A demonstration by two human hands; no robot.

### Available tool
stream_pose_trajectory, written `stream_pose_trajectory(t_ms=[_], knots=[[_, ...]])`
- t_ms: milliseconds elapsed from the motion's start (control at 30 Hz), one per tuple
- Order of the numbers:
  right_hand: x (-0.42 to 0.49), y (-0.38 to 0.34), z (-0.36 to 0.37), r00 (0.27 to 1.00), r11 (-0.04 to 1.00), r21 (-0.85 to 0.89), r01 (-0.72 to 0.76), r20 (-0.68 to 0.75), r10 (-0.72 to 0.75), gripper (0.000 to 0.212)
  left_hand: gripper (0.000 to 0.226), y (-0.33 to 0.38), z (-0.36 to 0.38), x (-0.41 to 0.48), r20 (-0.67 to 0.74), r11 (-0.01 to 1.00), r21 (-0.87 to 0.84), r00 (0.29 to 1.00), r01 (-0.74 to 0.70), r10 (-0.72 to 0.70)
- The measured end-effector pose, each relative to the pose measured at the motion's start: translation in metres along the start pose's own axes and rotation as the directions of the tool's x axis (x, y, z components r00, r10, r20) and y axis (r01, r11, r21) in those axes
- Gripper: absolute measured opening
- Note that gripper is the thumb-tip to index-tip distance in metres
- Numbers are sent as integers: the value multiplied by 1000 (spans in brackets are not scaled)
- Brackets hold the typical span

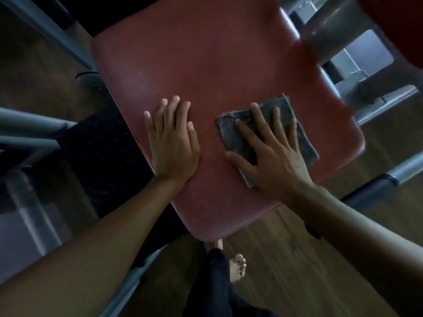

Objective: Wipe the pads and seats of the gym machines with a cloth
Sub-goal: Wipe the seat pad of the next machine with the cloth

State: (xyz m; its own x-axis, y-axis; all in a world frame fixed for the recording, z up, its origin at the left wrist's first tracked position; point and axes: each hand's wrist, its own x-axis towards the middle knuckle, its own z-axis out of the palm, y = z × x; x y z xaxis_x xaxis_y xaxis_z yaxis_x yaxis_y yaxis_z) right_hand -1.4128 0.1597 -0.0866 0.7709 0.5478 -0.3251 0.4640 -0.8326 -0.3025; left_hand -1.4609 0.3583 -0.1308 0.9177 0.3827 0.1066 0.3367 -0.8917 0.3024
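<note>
- Grey metal frame tubes (29, 124) run in from the left edge, and another tube (407, 168) slants out from under the right side of the seat pad (206, 65).
- A black perforated plate (103, 152) lies low on the left, just beside the pad's left edge and partly under it.
- At the upper right a thick grey cylinder (332, 26) stands above the pad's far corner. Beside it is a blurred red shape (393, 26), too smeared to tell what it is.
- Nothing lies on the pad between the two hands.
- The left hand (174, 143) lies flat on the bare red pad near its left edge, palm down, fingers straight and close together, holding nothing.
- The right hand (272, 156) lies flat on the cloth (305, 145), fingers straight and spread, pressing it down rather than gripping it.
- The cloth is grey and folded into a rough square. It lies on the near right part of the pad, close to the right edge, with its corners showing past the fingers and the wrist.
- The surface is a broad red padded seat with rounded corners and a piped edge, dull and slightly sheened.
- Below it is a brown wooden floor (286, 248), where the person's bare foot (238, 268) and a dark trouser leg (215, 282) show at the pad's near end.
- The room is dim.
</note>
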Motion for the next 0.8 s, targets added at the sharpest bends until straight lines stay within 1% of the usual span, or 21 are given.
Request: stream_pose_trajectory(t_ms=[100,233,333,567,667,800], knots=[[1,10,10,1000,993,-120,20,-9,-21,80,43,-1,1,0,8,1000,3,1000,-16,15],[3,10,18,998,984,-177,13,-64,-25,81,43,-2,2,0,-6,1000,22,1000,-12,12],[3,10,19,997,985,-175,0,-75,-14,82,43,-2,2,-1,-16,1000,19,1000,-11,12],[8,18,12,999,980,-195,33,-32,-40,85,43,-2,1,0,-14,1000,4,1000,4,-4],[10,18,15,998,980,-195,40,-44,-49,82,44,-3,0,-2,4,1000,-17,1000,2,-2],[8,21,20,992,979,-189,74,-91,-93,76,46,3,1,-13,6,998,-51,999,43,-42]])
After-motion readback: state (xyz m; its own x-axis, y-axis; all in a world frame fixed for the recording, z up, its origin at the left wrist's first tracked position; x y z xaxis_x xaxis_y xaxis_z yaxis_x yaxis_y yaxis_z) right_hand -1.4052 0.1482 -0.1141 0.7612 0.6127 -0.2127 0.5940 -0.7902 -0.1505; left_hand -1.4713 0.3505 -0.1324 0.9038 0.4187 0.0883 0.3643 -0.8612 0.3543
